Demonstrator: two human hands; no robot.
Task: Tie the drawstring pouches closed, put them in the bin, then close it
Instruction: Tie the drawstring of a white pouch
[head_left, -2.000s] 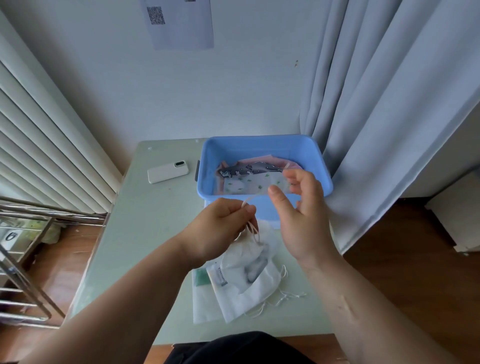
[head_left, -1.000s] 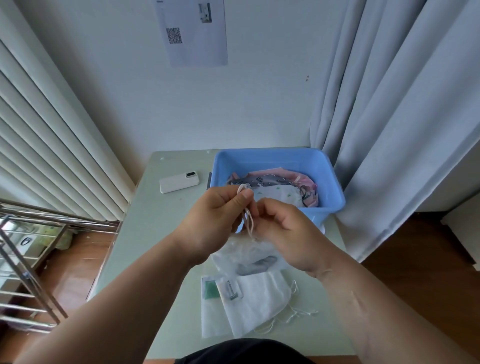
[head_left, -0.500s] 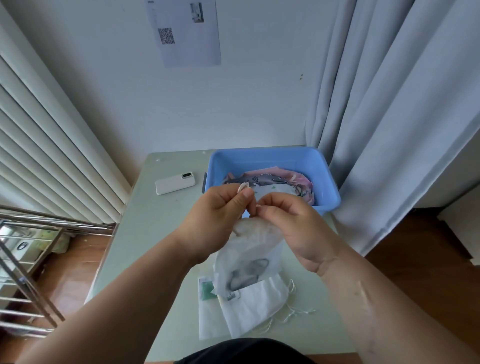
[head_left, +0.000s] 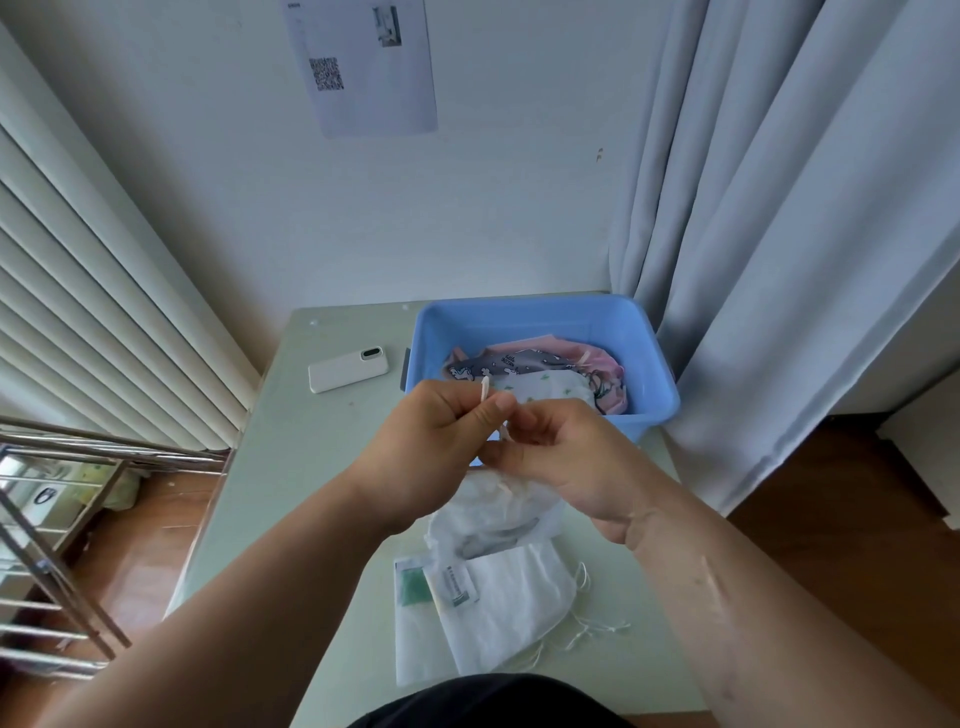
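The left hand (head_left: 431, 436) and the right hand (head_left: 563, 457) met above the desk (head_left: 280, 467), just in front of the bin (head_left: 652, 358). The left fingers (head_left: 470, 408) pinched the cord (head_left: 485, 388), whose short end stood up past the thumb. The right fingers (head_left: 535, 423) were curled and pinched the same cord just below, touching the left hand. The pouch (head_left: 493, 514) hung under both hands with its neck gathered; whether its bottom touched the desk could not be told.

The knot looked only half made, and that was where trouble seemed likeliest. The cord was thin, and the end above the thumb was short. A slack pinch could have let it slide back through the loop and undo the tie. An uneven pull might have set the knot away from the neck, leaving the mouth loose enough to open in the bin.

Below lay the other pouches (head_left: 511, 603), their loose cords (head_left: 592, 631) trailing to the right. The hanging pouch could have snagged one and dragged the pile toward the desk's near edge.

The bin already held several pouches, heaped toward its near right corner. One more dropped on that heap might have sat too high for a lid. No lid was in view.
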